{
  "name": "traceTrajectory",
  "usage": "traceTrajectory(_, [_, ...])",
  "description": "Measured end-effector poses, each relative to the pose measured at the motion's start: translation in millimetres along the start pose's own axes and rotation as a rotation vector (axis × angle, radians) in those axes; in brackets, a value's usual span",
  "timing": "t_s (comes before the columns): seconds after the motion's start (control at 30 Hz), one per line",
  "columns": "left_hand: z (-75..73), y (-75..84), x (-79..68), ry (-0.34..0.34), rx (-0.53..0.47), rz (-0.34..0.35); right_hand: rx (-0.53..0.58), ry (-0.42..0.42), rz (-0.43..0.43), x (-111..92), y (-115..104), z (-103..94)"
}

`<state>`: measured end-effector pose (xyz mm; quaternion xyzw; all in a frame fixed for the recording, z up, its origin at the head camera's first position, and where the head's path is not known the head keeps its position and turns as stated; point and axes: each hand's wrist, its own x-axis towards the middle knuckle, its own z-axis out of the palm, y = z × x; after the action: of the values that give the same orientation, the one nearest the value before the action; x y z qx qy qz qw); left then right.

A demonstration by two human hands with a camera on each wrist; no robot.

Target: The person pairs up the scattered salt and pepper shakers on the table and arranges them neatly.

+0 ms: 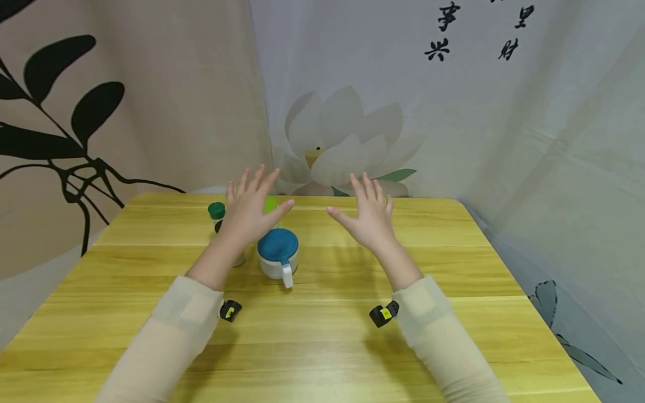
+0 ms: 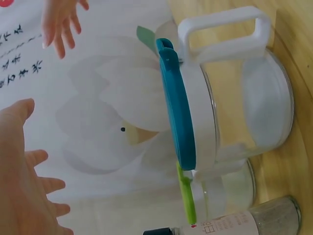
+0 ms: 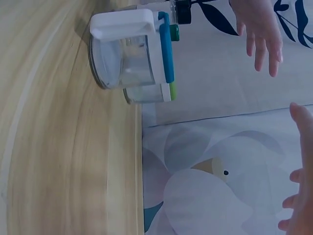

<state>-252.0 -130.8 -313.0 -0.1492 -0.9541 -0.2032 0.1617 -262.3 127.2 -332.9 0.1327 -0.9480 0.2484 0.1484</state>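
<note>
My left hand [image 1: 247, 212] is raised over the far left of the table with fingers spread and nothing in it. Across from it my right hand [image 1: 370, 218] is held up too, fingers apart and holding nothing. Nearest the left hand is a clear jar with a blue lid [image 1: 278, 245] and a white handle, standing upright. Behind it a jar with a lime-green lid [image 2: 187, 196] shows in the left wrist view. A labelled glass bottle with a dark cap [image 2: 234, 224] stands beside them. The left hand and forearm partly cover these things in the head view.
A container with a dark green cap [image 1: 216, 211] stands at the far left. The wooden table [image 1: 322, 347] reaches back to a hanging cloth [image 1: 342, 84] printed with a lotus and characters. Black wrist cameras [image 1: 230, 310] sit at both sleeves.
</note>
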Motion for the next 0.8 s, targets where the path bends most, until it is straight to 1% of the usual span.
traceTrajectory(0.4, [-2.2,-0.2,-13.0,0.041,-0.057,-0.008,0.073,0.02,-0.01,-11,-3,8.1])
traceTrajectory(0.8, [-0.5,-3.7,-24.2,0.086,-0.131,-0.031,0.17,0.04,-0.018,-21,-14,14.5])
